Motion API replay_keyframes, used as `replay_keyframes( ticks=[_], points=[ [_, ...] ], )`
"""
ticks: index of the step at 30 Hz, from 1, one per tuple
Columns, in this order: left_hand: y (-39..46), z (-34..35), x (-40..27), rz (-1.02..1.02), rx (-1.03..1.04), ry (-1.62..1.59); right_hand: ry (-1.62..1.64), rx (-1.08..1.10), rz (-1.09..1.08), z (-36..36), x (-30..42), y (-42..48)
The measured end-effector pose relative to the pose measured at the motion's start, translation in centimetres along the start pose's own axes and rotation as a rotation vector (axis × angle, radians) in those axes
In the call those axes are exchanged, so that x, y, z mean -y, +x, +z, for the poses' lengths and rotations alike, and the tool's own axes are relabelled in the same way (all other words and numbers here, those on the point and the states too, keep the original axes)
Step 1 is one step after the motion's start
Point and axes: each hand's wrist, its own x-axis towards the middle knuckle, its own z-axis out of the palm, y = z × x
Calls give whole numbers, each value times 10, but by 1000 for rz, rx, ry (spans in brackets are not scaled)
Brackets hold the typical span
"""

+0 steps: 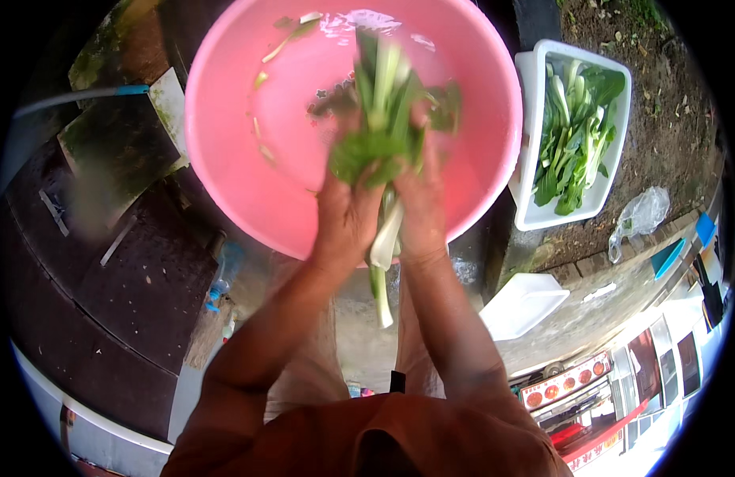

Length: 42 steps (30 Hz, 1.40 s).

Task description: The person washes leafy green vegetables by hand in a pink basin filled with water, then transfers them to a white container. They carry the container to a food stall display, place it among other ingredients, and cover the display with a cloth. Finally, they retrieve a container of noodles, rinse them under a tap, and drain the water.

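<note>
Both of my hands close around a bunch of leafy greens with thick pale stalks (386, 232), over the near half of a pink plastic basin (224, 197). My left hand (348, 206) grips the bunch from the left, and my right hand (424, 208) from the right. Some stalk ends hang past the basin's near rim; other stalks and leaves point toward its far side, blurred. Water glints at the far end of the basin. Loose leaf and stalk scraps (275, 50) lie along its left inside. Darker leaves (446, 107) show right of the bunch.
A white plastic tub (525, 143) of similar greens (576, 137) stands to the right on soil. Nearer me are a white container (522, 307) and a crumpled clear plastic bag (642, 214). A clear plastic bottle (225, 268) lies at left, below a hose (81, 95) with a blue end.
</note>
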Motion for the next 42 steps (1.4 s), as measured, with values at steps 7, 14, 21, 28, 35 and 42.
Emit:
replay_keyframes(
  ticks=[7,14,21,28,35,42],
  points=[
    [27,-32,60,-52,-46,3,-43,44,-213,17,-15,24],
    [-47,-3,61,-473,-43,51,433,-281,528,-53,-90,-55],
    [14,15,-49,271,-76,-53,-264,171,-725,22,49,17],
    [-76,22,98,-586,-33,-189,235,-331,514,-90,-99,-45],
    [-5,209,12,253,407,85,-742,-131,-403,-189,161,-30],
    [30,239,70,-37,265,242,-1303,-230,-674,-284,173,40]
  ],
)
